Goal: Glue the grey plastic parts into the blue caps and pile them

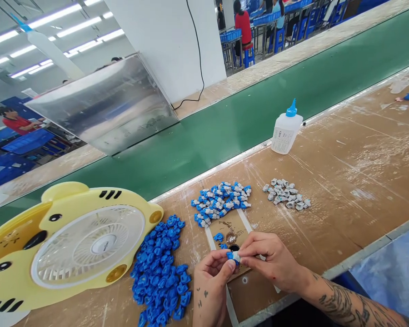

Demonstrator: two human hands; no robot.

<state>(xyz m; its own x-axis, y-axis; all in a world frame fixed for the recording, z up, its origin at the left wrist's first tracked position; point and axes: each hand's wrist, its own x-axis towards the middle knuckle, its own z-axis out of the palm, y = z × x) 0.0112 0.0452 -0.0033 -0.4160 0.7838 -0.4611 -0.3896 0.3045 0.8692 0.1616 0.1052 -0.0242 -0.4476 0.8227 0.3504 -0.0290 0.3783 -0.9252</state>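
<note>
My left hand (212, 284) pinches a small blue piece (230, 255) between thumb and fingers. Against it, my right hand (271, 259) has its fingertips closed on a small white-grey piece (236, 257); the two pieces touch. Just beyond my hands, two loose blue pieces (218, 237) lie on a taped brown board (225, 227) near a small round clear dish (231, 238). A heap of blue pieces (162, 277) is left of my left hand. Behind the board is a pile of joined blue-and-white pieces (221, 200). Loose grey-white pieces (286, 194) lie farther right.
A yellow animal-shaped fan (88, 245) takes up the left side. A white bottle with a blue nozzle (286, 131) stands by the green conveyor belt (225, 131). Beyond the belt are a metal panel (105, 104), a white pillar (177, 45) and seated people.
</note>
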